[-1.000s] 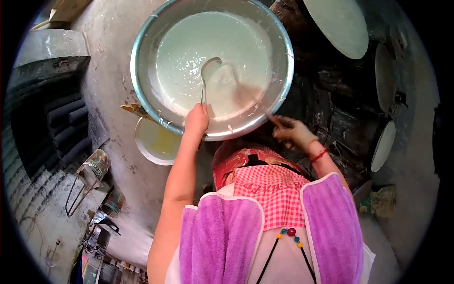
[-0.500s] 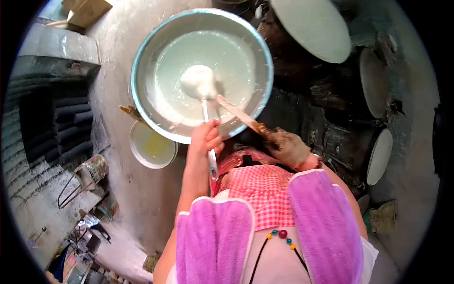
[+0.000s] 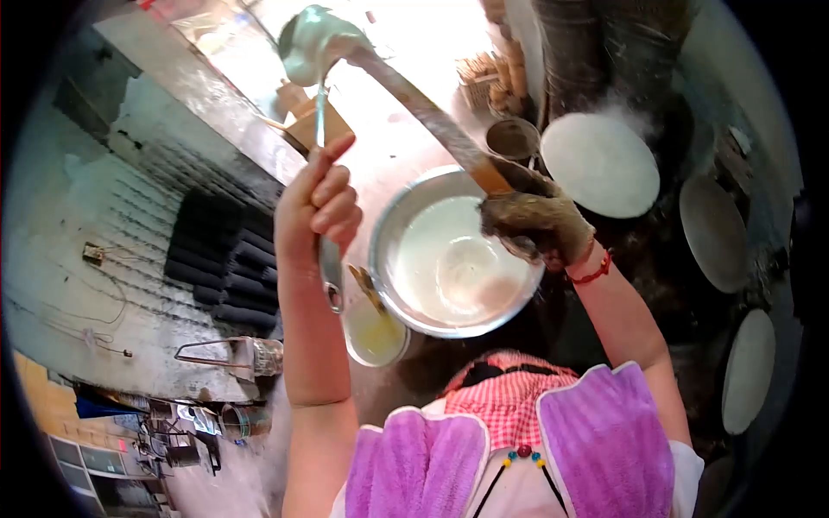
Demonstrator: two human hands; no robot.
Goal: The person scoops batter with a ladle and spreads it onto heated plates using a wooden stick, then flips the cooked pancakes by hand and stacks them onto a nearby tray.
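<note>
My left hand is wrapped round the handle of a metal ladle, raised high at the upper left. The ladle's bowl is against a pale, wet mass at the far end of a long wooden stick. My right hand, in a dirty work glove, grips the stick's lower end. Below and between my hands is a large metal basin holding milky white liquid.
A small bucket of yellowish liquid stands left of the basin. Large round white lids or pans line the right side, one steaming. Black rolls lie at the left. A dark pot stands behind the basin.
Both hands have lifted the ladle and stick up out of the basin, towards the upper left. The head view has shifted, so the basin appears lower and further right.
</note>
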